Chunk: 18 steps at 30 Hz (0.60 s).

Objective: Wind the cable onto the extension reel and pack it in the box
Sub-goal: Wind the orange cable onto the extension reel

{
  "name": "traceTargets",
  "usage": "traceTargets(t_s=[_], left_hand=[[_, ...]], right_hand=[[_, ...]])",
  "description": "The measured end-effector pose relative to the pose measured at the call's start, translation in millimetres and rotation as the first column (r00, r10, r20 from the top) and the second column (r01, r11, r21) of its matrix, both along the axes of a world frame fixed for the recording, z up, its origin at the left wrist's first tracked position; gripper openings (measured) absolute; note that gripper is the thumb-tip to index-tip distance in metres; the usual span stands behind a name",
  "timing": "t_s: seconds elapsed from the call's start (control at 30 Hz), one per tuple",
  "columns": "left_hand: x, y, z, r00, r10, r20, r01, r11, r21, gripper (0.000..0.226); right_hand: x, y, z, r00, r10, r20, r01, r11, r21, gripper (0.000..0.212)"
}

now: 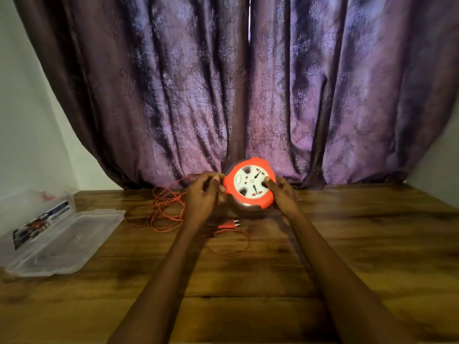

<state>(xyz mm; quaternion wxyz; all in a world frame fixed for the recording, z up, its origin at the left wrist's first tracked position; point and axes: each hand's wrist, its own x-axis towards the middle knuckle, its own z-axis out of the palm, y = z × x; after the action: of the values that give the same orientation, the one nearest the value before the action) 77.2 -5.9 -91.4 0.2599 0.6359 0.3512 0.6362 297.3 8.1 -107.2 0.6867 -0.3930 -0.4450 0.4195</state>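
An orange extension reel (249,185) with a white socket face is tilted up toward me near the far edge of the wooden table (248,281). My left hand (205,194) grips its left rim, fingers curled. My right hand (282,192) holds the right side, with a fingertip in a recess of the white face. A thin orange cable (165,207) lies in loose loops on the table left of the reel. Its orange plug (228,224) rests in front of the reel, between my forearms. A clear plastic box (37,217) stands open at the left.
The box's clear lid (67,242) lies flat on the table beside it, and a printed card shows inside the box. A purple patterned curtain (248,95) hangs right behind the table's far edge. White walls flank both sides.
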Motion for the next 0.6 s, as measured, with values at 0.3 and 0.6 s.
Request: traceTargets(t_s=[0.3,0.6], left_hand=[[36,25,-25,0.930,-0.254,0.265,0.350,0.835,-0.425,0.026],[39,43,-37,0.858,-0.199,0.474,0.422,0.799,-0.429,0.007]], right_hand=[[11,1,8,0.990,-0.030,-0.136,0.039,0.997,0.065,0.032],[-1,13,0,0.997,0.034,-0.069,-0.032,0.999,0.041,0.045]])
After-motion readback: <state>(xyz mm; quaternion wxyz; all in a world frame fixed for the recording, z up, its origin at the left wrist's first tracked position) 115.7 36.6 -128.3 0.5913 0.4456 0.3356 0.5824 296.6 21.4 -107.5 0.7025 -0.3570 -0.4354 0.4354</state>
